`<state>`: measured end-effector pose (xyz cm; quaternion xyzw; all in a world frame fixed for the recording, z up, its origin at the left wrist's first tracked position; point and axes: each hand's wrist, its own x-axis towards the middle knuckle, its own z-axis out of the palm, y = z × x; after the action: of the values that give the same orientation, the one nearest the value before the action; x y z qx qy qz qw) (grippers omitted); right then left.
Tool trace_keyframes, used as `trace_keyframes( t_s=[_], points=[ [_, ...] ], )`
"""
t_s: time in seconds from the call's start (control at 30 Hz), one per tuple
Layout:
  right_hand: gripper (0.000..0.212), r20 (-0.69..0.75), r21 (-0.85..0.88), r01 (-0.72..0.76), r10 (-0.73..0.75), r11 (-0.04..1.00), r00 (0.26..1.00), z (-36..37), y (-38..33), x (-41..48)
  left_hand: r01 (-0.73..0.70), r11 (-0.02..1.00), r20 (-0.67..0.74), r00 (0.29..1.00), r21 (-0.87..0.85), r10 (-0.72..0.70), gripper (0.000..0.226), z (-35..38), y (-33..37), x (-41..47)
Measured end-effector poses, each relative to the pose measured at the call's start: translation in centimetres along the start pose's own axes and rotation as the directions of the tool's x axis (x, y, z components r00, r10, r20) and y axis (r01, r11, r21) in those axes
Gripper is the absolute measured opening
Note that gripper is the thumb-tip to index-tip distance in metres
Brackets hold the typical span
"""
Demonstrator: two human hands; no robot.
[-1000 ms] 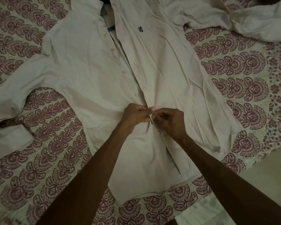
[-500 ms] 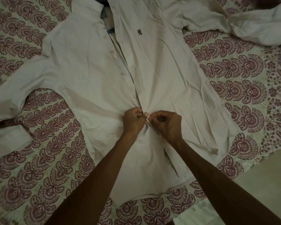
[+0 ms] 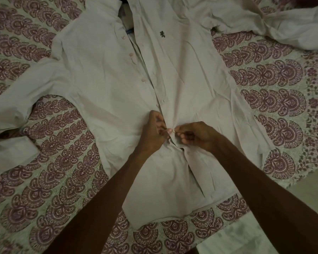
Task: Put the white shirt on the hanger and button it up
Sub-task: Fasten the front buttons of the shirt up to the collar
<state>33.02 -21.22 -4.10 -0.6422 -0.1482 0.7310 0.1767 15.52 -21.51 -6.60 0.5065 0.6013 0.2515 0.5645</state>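
The white shirt lies face up on the bed, sleeves spread, a small dark logo on its chest. Its front stands open from the collar down to my hands, with several pale buttons showing along the left edge. A bit of blue hanger peeks out near the collar; the rest is hidden inside the shirt. My left hand pinches the button edge of the placket at mid-shirt. My right hand pinches the buttonhole edge against it, a button showing between the fingertips.
The patterned maroon and cream bedspread covers the bed. The bed's edge runs along the lower right, with pale floor beyond it. The shirt's right sleeve lies bunched at the top right, the left sleeve cuff at the far left.
Both hands stay pinched together on the placket and have shifted only slightly; the fabric around them has bunched a little more.
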Motion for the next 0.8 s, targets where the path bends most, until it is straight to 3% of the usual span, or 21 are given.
trace_keyframes(
  t_s=[0.03, 0.13, 0.2, 0.27, 0.33, 0.4, 0.43, 0.47, 0.53, 0.63, 0.8],
  points=[
    [0.005, 0.013, -0.039, -0.069, 0.069, 0.997, 0.998, -0.1, -0.6, 0.3, -0.064, 0.993, 0.032, 0.998, 0.097, 0.062, 0.043, -0.2, 0.3, 0.0],
    [0.013, 0.033, -0.146, -0.168, 0.174, 0.975, 0.984, -0.2, -2.1, 1.0, -0.249, 0.901, 0.135, 0.967, 0.355, 0.214, 0.037, -0.4, 1.4, 0.0],
    [0.016, 0.027, -0.163, -0.199, 0.206, 0.966, 0.978, 0.1, -2.7, 1.0, -0.275, 0.868, 0.157, 0.961, 0.415, 0.229, 0.038, -0.2, 1.9, -0.1],
    [0.018, -0.083, -0.282, -0.174, 0.157, 0.943, 0.984, 0.6, -3.0, 0.7, -0.202, 0.915, 0.109, 0.979, 0.349, 0.175, 0.045, -0.2, 1.7, 0.1],
    [0.018, -0.282, -0.595, -0.019, -0.187, 0.803, 0.941, 1.3, -2.8, 1.0, -0.080, 0.969, 0.028, 0.997, 0.236, 0.076, 0.043, -0.3, 1.5, 0.4],
    [0.019, -0.303, -0.808, 0.150, -0.620, 0.570, 0.724, 2.7, -3.1, 0.9, -0.012, 0.976, -0.123, 0.992, 0.216, 0.039, 0.028, -0.8, 1.5, 1.1],
    [0.018, -0.266, -0.823, 0.241, -0.723, 0.515, 0.637, 3.5, -3.6, 0.8, -0.009, 0.973, -0.233, 0.970, 0.232, 0.065, 0.022, -1.2, 1.6, 1.6],
    [0.018, -0.231, -0.819, 0.308, -0.769, 0.484, 0.596, 4.3, -4.2, 1.1, -0.007, 0.973, -0.332, 0.939, 0.232, 0.086, 0.021, -1.9, 1.6, 2.2],
    [0.027, -0.178, -0.859, 0.286, -0.771, 0.424, 0.611, 5.7, -5.2, 2.4, -0.004, 0.981, -0.402, 0.912, 0.195, 0.083, 0.020, -3.3, 1.7, 3.6],
    [0.034, -0.141, -0.965, 0.069, -0.725, 0.252, 0.674, 6.9, -5.8, 4.6, -0.045, 0.962, -0.289, 0.949, 0.268, 0.125, 0.014, -4.4, 1.8, 5.5],
    [0.019, -0.187, -0.959, 0.035, -0.723, 0.281, 0.665, 6.6, -6.1, 4.8, -0.175, 0.836, -0.117, 0.955, 0.521, 0.273, 0.013, -3.8, 2.4, 6.6]
  ],
)
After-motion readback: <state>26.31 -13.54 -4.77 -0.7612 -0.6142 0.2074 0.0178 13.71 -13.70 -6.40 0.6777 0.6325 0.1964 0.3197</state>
